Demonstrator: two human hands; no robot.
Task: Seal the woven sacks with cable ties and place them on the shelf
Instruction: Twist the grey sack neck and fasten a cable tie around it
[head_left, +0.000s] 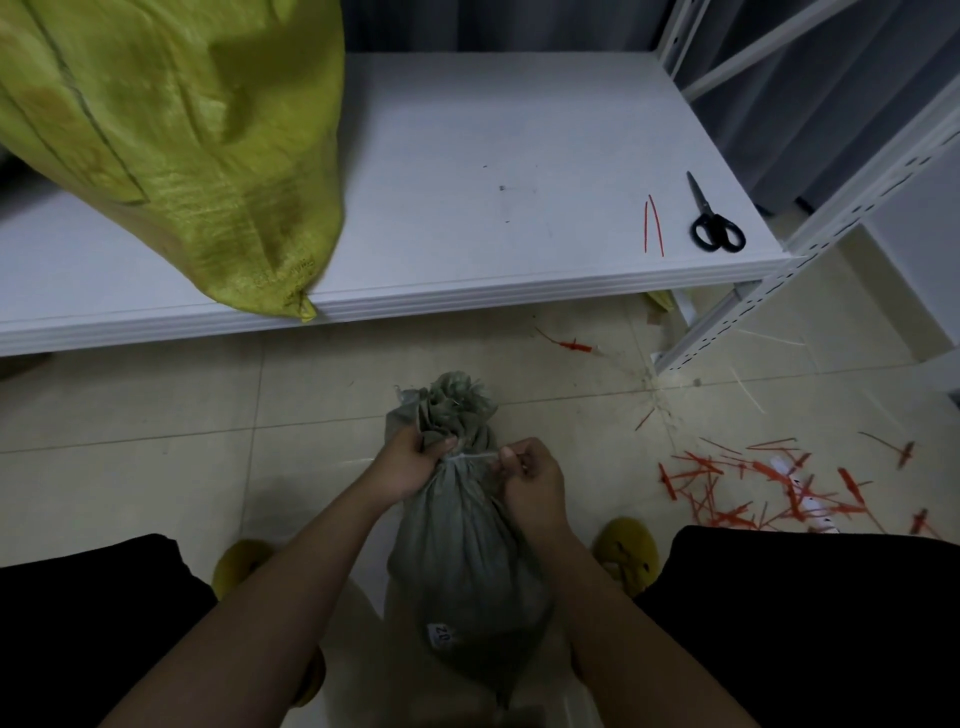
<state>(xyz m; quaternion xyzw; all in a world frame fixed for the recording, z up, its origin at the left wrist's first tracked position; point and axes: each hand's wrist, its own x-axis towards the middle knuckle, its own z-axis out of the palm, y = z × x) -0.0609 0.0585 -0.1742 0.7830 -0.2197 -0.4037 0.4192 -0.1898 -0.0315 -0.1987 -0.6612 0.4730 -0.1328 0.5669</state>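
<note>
A grey-green woven sack (462, 551) stands on the tiled floor between my knees, its mouth bunched into a ruffle on top. A pale cable tie (470, 457) circles the gathered neck. My left hand (410, 462) grips the neck on its left side. My right hand (530, 475) pinches the tie's free end at the right of the neck. A large yellow-green woven sack (171, 135) lies on the white shelf (467, 291), its corner hanging over the front edge.
Black scissors (714, 221) and two red cable ties (653, 226) lie near the shelf's right front corner. Several cut red tie pieces (769, 493) litter the floor at the right. A white perforated shelf post (810, 260) rises on the right. Yellow slippers (626, 553) flank the sack.
</note>
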